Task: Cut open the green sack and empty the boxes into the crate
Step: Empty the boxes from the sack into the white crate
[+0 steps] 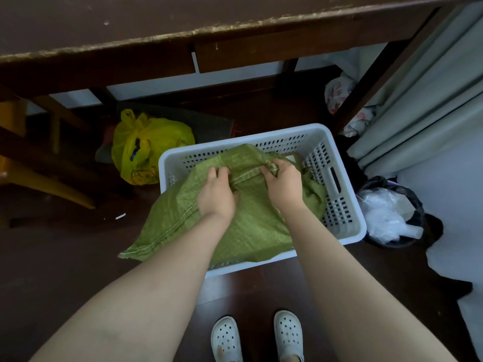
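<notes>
I stand over the white crate (347, 231) on the dark floor, and the green sack (243, 226) lies draped across it; its long axis runs on a slant, from the stitched corner that hangs over the crate's near-left rim towards me, up to the bunched end over the middle of the crate, away from me. Both my hands are on that far end; my left hand (217, 197) has its fingers curled into the cloth just beside a folded hem, and my right hand (283, 184) is clenched round the gathered hem itself, a little farther out than the left; the two sit close together with a short band of hem stretched between them. I see no blade in either hand, and I cannot tell whether this end is already cut open; no boxes show plainly, though something pale lies in the crate's far right corner beyond my right hand. I judge that the move turns on this: the end I hold points into the crate, so the near-left corner must be raised for anything to slide out. A yellow bag (146, 147) sits left of the crate.
</notes>
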